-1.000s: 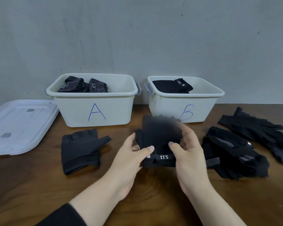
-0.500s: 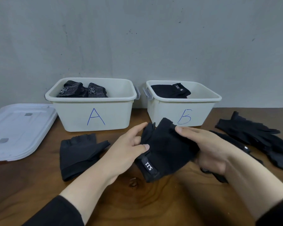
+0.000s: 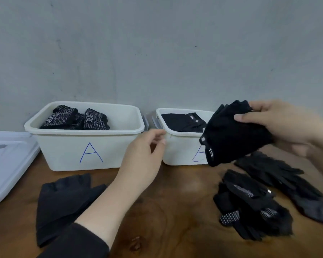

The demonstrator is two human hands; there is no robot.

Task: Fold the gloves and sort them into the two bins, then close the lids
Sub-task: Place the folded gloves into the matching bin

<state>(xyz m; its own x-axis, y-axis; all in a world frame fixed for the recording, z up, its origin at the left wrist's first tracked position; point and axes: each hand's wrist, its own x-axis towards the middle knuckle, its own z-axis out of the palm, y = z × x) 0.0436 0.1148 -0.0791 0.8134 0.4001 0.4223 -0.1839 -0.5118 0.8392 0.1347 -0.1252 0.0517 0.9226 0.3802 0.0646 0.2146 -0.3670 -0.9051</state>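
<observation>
1. Folded glove (image 3: 233,135) is in the air, in front of bin B (image 3: 181,146), near its right part.
2. Its long axis is tilted: cuff with label points down-left, finger end points up.
3. Right hand (image 3: 280,123) pinches it, thumb on front, fingers behind.
4. Left hand (image 3: 145,155) hangs with loosely curled fingers, holding nothing, between bin A (image 3: 67,149) and bin B.
</observation>
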